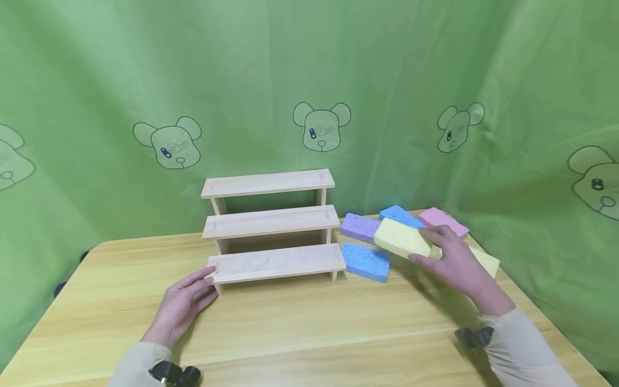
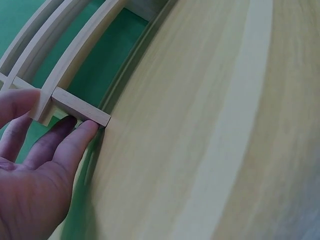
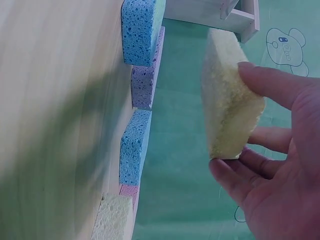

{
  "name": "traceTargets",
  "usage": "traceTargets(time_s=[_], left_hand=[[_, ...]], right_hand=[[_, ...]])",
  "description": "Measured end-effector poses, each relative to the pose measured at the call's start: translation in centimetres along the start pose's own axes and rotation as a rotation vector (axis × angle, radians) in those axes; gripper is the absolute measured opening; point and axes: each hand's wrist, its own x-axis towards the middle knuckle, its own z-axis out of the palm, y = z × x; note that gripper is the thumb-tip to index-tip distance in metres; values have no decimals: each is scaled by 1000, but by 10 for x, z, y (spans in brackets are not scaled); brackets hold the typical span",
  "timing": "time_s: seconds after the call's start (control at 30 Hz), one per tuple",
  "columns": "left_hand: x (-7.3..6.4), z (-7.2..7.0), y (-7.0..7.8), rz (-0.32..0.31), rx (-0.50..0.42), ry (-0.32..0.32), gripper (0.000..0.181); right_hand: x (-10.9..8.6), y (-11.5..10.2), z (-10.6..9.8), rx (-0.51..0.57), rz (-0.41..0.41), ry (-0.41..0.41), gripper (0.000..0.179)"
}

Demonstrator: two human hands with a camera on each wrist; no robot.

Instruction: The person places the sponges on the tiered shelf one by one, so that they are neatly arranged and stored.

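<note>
A three-tiered wooden stepped rack (image 1: 278, 263) stands on the table. Its lowest tier's left front corner is gripped by my left hand (image 1: 182, 307), with fingers on the plank's end and against the leg (image 2: 82, 107). On the right, my right hand (image 1: 456, 260) holds a pale yellow sponge (image 1: 402, 238) by its edges, thumb on one side and fingers on the other. In the right wrist view this sponge (image 3: 227, 100) is raised above the table, tilted. Below and around it are a purple sponge (image 1: 358, 227) and a blue sponge (image 1: 400, 215).
Another blue sponge (image 1: 366, 262) lies beside the rack's lower right end. A pink sponge (image 1: 442, 219) sits at the table's right back edge, and a second yellow sponge (image 1: 486, 260) is partly behind my right hand. A green curtain (image 1: 251, 80) surrounds the wooden table (image 1: 314, 328).
</note>
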Motion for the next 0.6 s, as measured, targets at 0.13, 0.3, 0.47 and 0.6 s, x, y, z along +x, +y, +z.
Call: traceTargets(time_s=[0.13, 0.3, 0.47, 0.6], left_hand=[[1, -1, -1, -7, -6, -8, 46], [1, -1, -1, -5, -1, -19, 46], [1, -1, 0, -5, -10, -11, 43], [0, -1, 1, -6, -14, -17, 44]], right_hand=[[3, 0, 2, 11, -24, 16, 75], [6, -1, 3, 29, -67, 48, 73], [11, -4, 3, 36, -112, 82, 70], [17, -8, 2, 37, -160, 104, 67]])
